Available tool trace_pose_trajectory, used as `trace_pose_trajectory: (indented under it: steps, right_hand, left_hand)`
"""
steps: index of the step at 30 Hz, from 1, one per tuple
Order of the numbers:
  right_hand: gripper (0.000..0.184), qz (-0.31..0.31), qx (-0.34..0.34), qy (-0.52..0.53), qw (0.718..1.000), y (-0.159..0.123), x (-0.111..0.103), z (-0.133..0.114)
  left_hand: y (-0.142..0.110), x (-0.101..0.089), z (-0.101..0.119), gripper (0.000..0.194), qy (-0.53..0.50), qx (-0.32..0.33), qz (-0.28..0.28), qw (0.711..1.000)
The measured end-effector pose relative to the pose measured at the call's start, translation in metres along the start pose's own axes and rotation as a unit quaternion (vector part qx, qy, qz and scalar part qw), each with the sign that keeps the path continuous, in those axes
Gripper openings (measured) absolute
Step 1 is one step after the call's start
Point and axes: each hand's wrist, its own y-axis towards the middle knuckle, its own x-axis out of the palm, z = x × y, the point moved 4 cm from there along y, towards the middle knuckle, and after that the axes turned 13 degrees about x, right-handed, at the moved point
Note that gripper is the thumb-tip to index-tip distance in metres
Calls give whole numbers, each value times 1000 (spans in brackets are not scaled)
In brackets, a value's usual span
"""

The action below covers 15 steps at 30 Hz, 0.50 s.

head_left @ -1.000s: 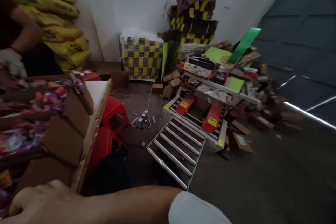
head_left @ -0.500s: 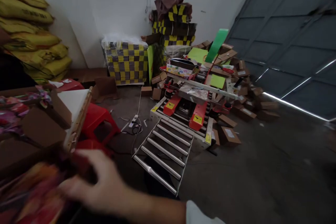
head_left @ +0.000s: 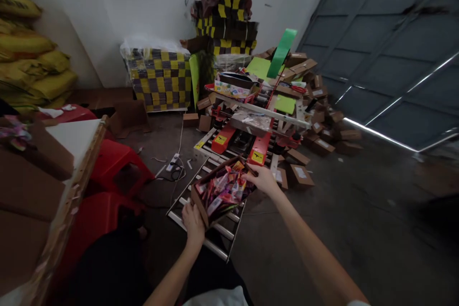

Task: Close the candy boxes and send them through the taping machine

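An open cardboard box (head_left: 200, 204) full of small, colourful wrapped packets (head_left: 225, 186) is held over the roller conveyor (head_left: 224, 231). My left hand (head_left: 192, 222) grips its near left corner. At the far right corner, my right hand (head_left: 263, 180) is closed on the box edge. The box is slightly tilted, so its contents show from above. Whether its underside touches the rollers is hidden. Just beyond stands the carton-sealing machine with red side belts (head_left: 223, 138).
On the left are a table with a worn edge (head_left: 77, 186), another cardboard box (head_left: 27, 201) and red plastic stools (head_left: 120, 165). A power strip (head_left: 173, 162) with cables lies on the floor. Small cartons (head_left: 300, 176) are heaped at right, and yellow sacks (head_left: 32, 57) are stacked far left.
The box of packets has come from the table side at left to over the conveyor. Both hands are now on it; only one showed before. The view has turned slightly right.
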Motion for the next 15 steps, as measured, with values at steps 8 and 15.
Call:
trace_pose_trajectory:
  steps: [8, 15]
  right_hand:
    - [26, -64, -66, -161, 983, -4, 13, -40]
    - [46, -1, 46, -156, 987, -1, 16, -34]
  left_hand:
    - [63, 8, 95, 66, 108, 411, -308, 851]
    - [72, 39, 80, 52, 56, 292, -427, 854]
